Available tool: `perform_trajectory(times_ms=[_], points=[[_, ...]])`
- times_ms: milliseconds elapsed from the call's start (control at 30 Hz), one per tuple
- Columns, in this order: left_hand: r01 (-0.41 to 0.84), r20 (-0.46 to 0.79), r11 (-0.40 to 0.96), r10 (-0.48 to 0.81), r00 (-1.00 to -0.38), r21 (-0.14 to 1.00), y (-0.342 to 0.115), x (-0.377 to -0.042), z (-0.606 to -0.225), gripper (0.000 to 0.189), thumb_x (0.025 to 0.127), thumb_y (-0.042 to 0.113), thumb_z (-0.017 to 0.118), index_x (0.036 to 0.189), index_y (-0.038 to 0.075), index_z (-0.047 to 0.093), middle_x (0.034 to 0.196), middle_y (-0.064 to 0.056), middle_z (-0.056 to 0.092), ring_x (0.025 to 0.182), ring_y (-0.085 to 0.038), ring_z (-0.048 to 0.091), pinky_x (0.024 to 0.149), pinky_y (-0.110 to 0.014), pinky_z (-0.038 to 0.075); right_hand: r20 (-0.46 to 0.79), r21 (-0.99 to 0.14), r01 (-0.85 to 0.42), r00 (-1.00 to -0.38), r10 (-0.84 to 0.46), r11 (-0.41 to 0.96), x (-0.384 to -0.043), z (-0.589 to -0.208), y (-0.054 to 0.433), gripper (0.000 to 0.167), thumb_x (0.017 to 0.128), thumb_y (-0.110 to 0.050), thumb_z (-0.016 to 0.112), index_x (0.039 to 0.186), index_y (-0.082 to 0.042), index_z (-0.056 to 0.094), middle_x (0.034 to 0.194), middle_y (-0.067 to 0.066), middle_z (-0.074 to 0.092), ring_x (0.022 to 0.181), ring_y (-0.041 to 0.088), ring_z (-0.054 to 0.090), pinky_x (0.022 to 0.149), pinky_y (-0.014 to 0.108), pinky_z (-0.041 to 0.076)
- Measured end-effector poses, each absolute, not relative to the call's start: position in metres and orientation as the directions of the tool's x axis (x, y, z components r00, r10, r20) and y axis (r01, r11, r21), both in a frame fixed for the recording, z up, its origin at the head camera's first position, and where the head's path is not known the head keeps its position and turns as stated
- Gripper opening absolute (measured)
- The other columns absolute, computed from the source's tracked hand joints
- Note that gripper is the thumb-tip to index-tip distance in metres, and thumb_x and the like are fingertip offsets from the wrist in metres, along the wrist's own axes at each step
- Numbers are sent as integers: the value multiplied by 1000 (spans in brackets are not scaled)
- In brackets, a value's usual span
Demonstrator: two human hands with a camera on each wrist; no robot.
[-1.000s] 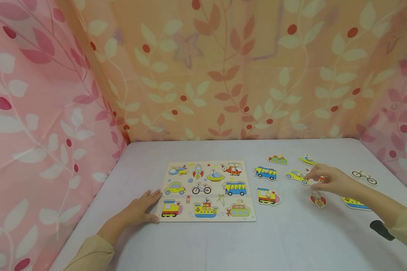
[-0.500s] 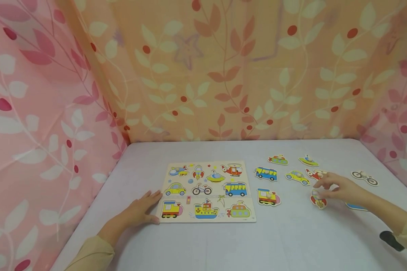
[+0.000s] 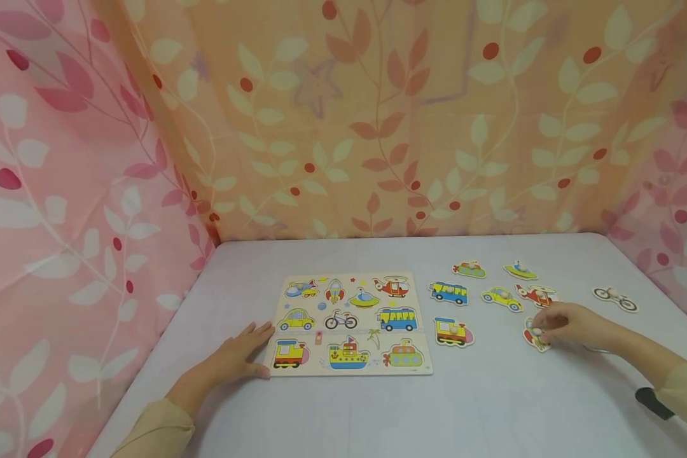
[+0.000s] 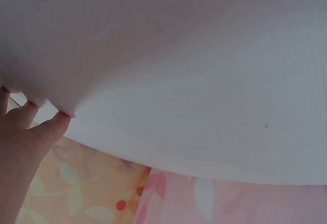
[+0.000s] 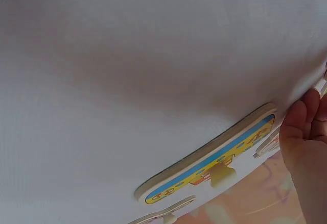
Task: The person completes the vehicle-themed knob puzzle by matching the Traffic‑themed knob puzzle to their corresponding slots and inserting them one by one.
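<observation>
My left hand rests with extended fingers at the left edge of the wooden puzzle board; in the left wrist view its fingertips touch the white cloth. The board bears pictures of vehicles in rows. To the right, my right hand pinches the knob of the rocket puzzle piece, which lies on the table and is partly hidden by the fingers. The helicopter piece lies just beyond that hand. In the right wrist view the boat piece, with a wooden knob, lies beside the hand.
Around the right hand lie the car piece, bus piece, train piece, submarine piece, flying saucer piece and bicycle piece. A dark object shows by the right sleeve. Patterned curtains enclose the table.
My right hand has moved from over the car and helicopter pieces down to the rocket piece, and its fingers have closed at the knob. The left hand has stayed in place.
</observation>
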State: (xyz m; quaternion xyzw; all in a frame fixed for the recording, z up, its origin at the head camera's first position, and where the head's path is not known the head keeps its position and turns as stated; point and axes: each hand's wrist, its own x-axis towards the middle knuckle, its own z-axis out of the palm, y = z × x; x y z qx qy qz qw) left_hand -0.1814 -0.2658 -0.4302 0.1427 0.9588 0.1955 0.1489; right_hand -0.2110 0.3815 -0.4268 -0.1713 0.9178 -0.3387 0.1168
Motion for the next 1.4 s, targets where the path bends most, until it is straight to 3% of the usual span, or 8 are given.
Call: perform_trajectory(times_ms=[167, 500, 767, 1133, 1400], points=[[225, -229, 881, 341, -912, 415, -265, -180, -429, 93, 74, 38, 82, 150, 6, 37, 156, -14, 29, 144, -45, 13, 106, -72, 14, -155, -617, -174, -930, -335, 767, -215, -429, 379, 24, 80, -20, 79, 98, -7, 70, 99, 3, 63, 84, 4, 50, 72, 22, 47], [212, -238, 885, 330, -914, 415, -267, -180, -430, 93, 75, 37, 82, 150, 7, 36, 157, -14, 28, 144, -44, 12, 106, -72, 13, -195, -618, -124, -933, -303, 777, -218, -426, 374, 26, 79, -23, 80, 96, -6, 70, 97, 4, 63, 86, 16, 50, 70, 24, 46], [217, -226, 884, 331, -916, 413, -270, -182, -436, 93, 74, 37, 82, 150, 8, 36, 157, -13, 28, 144, -44, 12, 106, -72, 13, -215, -597, -106, -934, -286, 795, -219, -426, 374, 29, 79, -26, 80, 97, -6, 70, 98, 5, 64, 90, 20, 52, 75, 31, 48], [212, -228, 881, 330, -916, 422, -270, -183, -437, 93, 74, 39, 81, 150, 9, 36, 158, -11, 28, 145, -43, 11, 107, -71, 13, -178, -595, -108, -948, -262, 796, -216, -428, 374, 25, 80, -23, 80, 96, -6, 71, 96, 4, 66, 87, 17, 52, 73, 28, 46], [210, -224, 883, 325, -919, 419, -268, -181, -434, 93, 74, 38, 82, 150, 9, 37, 157, -12, 29, 145, -43, 12, 107, -71, 12, -157, -573, -84, -965, -209, 815, -216, -407, 357, 20, 85, -22, 75, 93, -4, 69, 80, 0, 60, 78, 17, 48, 63, 27, 40]])
